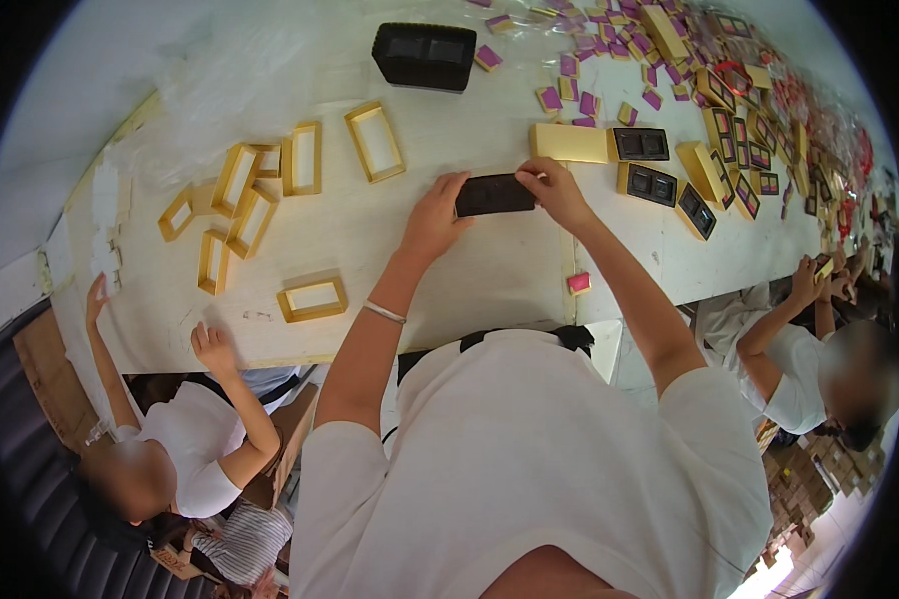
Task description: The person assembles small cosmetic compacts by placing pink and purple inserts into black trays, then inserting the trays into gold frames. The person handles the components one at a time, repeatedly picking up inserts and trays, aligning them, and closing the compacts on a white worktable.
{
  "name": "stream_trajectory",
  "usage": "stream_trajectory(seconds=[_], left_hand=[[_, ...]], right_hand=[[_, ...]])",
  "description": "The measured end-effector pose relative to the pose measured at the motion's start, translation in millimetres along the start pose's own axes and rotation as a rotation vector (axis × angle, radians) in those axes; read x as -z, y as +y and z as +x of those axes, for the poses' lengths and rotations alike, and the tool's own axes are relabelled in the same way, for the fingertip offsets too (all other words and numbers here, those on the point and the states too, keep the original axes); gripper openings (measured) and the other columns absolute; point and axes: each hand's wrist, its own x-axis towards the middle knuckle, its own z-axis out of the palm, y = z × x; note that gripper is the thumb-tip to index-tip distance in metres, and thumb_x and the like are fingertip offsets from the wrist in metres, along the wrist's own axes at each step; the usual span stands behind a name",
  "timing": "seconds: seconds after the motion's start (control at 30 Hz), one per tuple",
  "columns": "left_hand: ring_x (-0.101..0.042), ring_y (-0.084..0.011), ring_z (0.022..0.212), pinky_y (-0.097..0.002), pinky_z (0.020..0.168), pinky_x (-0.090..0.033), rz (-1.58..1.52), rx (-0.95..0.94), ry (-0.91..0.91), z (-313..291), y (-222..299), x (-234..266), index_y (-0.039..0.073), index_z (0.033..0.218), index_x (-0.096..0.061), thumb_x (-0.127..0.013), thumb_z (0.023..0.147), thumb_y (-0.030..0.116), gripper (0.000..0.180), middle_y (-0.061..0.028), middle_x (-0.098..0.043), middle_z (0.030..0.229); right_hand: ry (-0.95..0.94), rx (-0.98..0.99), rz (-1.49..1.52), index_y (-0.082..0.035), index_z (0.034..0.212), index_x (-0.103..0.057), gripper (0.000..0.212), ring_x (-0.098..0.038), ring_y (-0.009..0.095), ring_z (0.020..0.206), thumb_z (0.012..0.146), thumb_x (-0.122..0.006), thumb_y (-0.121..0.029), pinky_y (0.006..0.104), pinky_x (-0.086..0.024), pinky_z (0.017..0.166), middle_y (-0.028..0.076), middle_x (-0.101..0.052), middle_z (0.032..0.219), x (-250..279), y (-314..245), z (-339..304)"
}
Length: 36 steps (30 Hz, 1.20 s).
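on the near side of the table [499, 285] lies a small pink piece [579, 284]; beyond it, the left hand [434, 215] grips the left end of the black tray [495, 196], the right hand [553, 190] pinching its right end. i'd keep both grips light and even, lest it buckle. farther off sits a black stack [425, 57].

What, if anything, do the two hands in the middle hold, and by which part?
A black tray: the left hand holds its left end, the right hand its upper right corner.
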Motion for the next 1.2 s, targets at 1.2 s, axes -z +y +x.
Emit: stream_trajectory(seconds=[1.2], left_hand=[[-0.054, -0.0206, 0.084, -0.0296, 0.071, -0.048, 0.006, -0.060, -0.085, 8.5, -1.4, 4.7, 0.007, 0.123, -0.047, -0.075, 0.065, 0.005, 0.065, -0.0091, -0.051, 0.115]], right_hand=[[-0.320, 0.671, -0.888, -0.026, 0.139, -0.030, 0.055, -0.031, 0.034, 0.127, 0.089, -0.043, -0.047, 0.0475, -0.025, 0.104, 0.020, -0.031, 0.135, 0.6, 26.6, -0.7]])
